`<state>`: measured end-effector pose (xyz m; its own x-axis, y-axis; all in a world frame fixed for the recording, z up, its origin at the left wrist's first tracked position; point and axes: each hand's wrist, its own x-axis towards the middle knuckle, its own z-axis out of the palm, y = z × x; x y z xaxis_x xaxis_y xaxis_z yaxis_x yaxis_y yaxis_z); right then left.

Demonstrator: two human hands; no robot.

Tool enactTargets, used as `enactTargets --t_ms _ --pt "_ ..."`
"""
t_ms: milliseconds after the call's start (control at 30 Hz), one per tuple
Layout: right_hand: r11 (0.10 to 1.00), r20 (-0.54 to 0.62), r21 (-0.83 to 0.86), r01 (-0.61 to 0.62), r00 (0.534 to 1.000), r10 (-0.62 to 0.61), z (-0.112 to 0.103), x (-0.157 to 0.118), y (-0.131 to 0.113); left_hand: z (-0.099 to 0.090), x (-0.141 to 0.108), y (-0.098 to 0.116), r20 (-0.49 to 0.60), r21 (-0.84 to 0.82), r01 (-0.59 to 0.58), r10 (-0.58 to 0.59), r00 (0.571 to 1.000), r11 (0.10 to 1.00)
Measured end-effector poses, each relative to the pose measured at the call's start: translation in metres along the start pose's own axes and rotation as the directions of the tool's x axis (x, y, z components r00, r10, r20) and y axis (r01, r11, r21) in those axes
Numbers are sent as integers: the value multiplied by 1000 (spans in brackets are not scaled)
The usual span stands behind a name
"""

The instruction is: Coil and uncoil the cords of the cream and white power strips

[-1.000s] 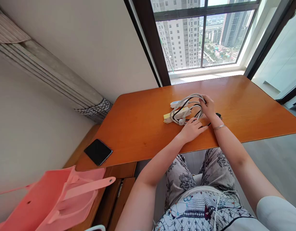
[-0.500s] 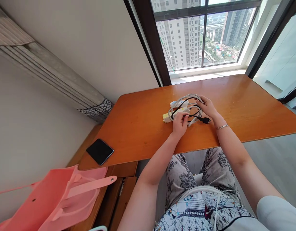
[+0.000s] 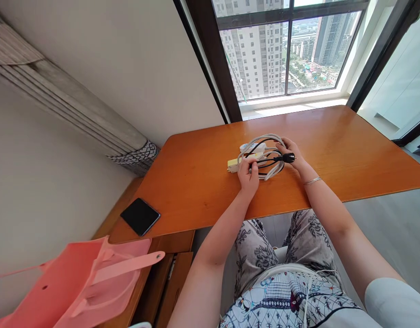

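Coiled white and black cables [image 3: 273,171] lie in loops on the wooden table, between my two hands. My left hand [image 3: 248,176] is closed on the cables at the near left of the coil. At the far right side, my right hand [image 3: 292,151] has its fingers curled round the loops. A black plug [image 3: 285,158] sticks out to the right, in front of my right hand. A pale yellow and white power strip [image 3: 233,166] rests under the left part of the coil. Behind it sits a white power strip [image 3: 256,147], partly covered by the cables.
The wooden table [image 3: 189,182] stands by the window [image 3: 258,59]. A black tablet or phone [image 3: 140,216] lies at its left corner. A pink bag [image 3: 73,282] with a strap is at the lower left, beside a brown drawer unit [image 3: 176,273].
The black plug has risen and shifted slightly left, now up against my right hand. My left hand and the yellow power strip have moved a little to the left.
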<state>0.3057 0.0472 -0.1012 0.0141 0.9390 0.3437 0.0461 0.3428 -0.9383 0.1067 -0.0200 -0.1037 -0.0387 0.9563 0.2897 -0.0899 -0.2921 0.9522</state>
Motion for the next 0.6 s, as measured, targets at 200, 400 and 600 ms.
enactTargets --t_ms 200,400,600 --pt "1000 -57 -14 -11 998 10 1 1 6 3 -3 -3 57 305 -324 323 945 895" --pt "999 -71 8 -34 997 35 2 -1 11 0 -2 -2 472 383 -522 324 820 762" --pt "999 -81 -47 -5 997 1 0 1 13 2 1 2 589 365 -600 322 741 712"
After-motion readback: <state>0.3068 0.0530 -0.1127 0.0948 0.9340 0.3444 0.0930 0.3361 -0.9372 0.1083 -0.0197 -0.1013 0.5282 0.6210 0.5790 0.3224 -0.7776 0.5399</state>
